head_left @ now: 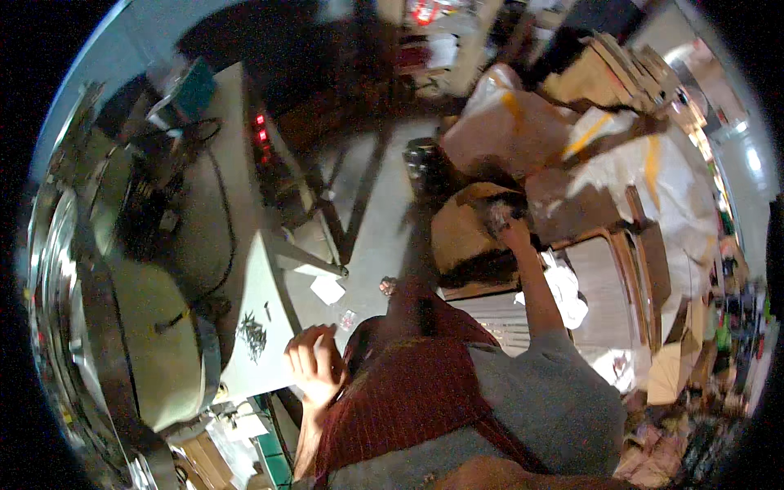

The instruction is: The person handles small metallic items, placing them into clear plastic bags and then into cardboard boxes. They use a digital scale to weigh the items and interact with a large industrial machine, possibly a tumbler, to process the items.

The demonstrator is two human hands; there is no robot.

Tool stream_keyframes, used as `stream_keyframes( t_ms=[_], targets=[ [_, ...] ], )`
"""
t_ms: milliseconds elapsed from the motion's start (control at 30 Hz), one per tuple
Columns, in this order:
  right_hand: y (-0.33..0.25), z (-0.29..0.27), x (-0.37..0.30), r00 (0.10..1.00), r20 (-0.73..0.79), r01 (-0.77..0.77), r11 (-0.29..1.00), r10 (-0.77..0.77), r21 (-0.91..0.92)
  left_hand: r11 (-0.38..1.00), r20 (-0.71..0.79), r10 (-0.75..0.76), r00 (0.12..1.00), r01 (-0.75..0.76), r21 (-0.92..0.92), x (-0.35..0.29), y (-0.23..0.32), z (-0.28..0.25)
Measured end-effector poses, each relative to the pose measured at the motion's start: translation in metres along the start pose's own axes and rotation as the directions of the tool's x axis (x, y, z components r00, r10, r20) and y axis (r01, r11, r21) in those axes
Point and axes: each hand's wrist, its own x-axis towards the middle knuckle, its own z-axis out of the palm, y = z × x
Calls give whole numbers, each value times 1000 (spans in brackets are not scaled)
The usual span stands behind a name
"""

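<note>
My left hand [315, 362] is at the near right edge of a pale table [273, 347], its fingers curled in; whether anything is inside is hidden. A small heap of dark, thin pieces [251, 336] lies on the tabletop beyond that hand, with one loose piece apart from it. Stretched out ahead, my right arm reaches to an open brown cardboard box [461, 231]. My right hand [513, 233] is at the box's right side, fingers bent around a greyish clump [496, 216] too blurred and shaded to name.
Large white sacks with yellow stripes [653, 163] and stacked flat cardboard [600, 77] fill the right side. White crumpled plastic [565, 290] lies by my right forearm. A machine with red lit digits [260, 131] stands beyond the table. Scraps [328, 289] lie on the grey floor.
</note>
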Motion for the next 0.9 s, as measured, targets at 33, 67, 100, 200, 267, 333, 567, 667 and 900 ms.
stream_keyframes(
  t_ms=[33, 67, 100, 200, 267, 333, 567, 667, 900],
  targets=[
    [-51, -21, 1, 987, 105, -140, 966, 119, 218, 999, 36, -20, 999, 21, -34, 3, 3, -17],
    [-56, -24, -9, 993, -65, 110, 940, -94, 322, 998, 11, -19, 1000, 20, -67, 6, 5, -15],
    [-82, -26, -17, 982, -87, 191, 882, -170, 431, 996, -5, -27, 1000, 27, -81, 7, 6, -14],
    [-186, -41, -25, 842, -213, 495, 556, -495, 668, 923, 2, -64, 998, 60, -380, 0, 3, -1],
    [-289, -94, -49, 589, -334, 720, 289, -736, 631, 757, 54, -151, 987, 150, -636, -3, 13, 0],
    [-368, -140, -80, 427, -361, 751, 103, -829, 653, 506, 212, -253, 944, 316, -803, -2, 30, -3],
    [-483, -172, -98, -73, -283, 919, -175, -956, 354, 322, 614, -541, 575, 816, -480, 1, 52, -35],
    [-498, -154, -98, -190, -316, 944, -261, -930, 202, 85, 645, -643, 414, 875, -477, -15, 53, -63],
    [-532, -166, -120, -21, -327, 832, -198, -945, 518, -520, 637, -659, 400, 369, -770, -95, 42, -20]
  ],
)
